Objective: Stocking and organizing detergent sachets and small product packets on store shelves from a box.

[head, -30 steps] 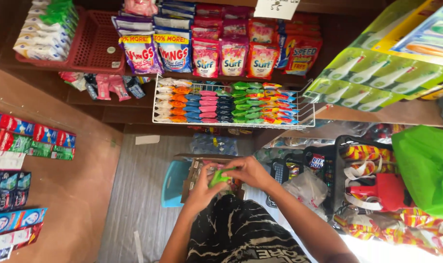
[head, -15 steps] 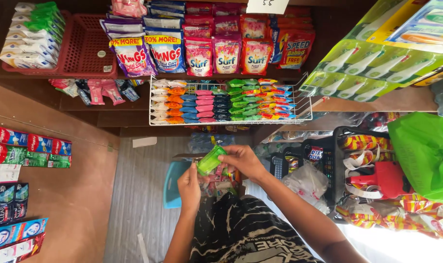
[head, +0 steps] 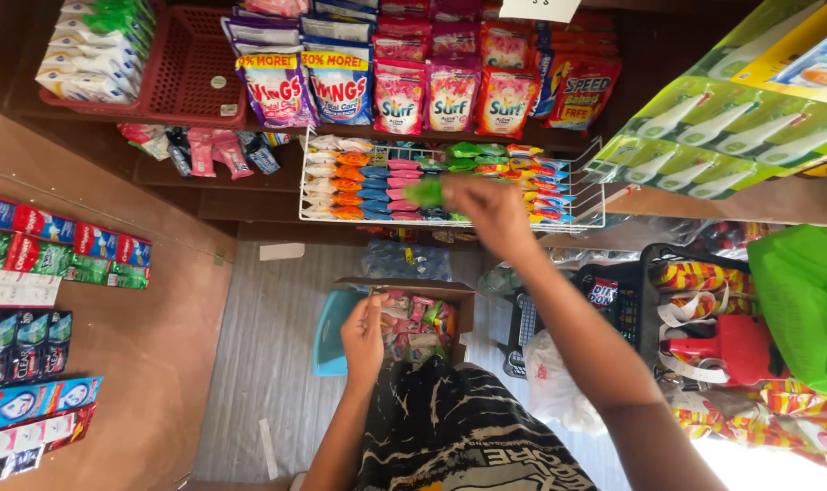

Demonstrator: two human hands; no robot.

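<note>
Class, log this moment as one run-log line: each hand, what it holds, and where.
right hand: holds green sachets at wire rack | left hand: low, by open box, hold unclear

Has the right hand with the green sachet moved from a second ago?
Yes. The right hand carried the green sachet up from over the cardboard box to the white wire rack.

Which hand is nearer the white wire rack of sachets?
Right. The right hand is raised in front of the wire rack, holding a green sachet at it. The left hand is low, by the open cardboard box.
</note>
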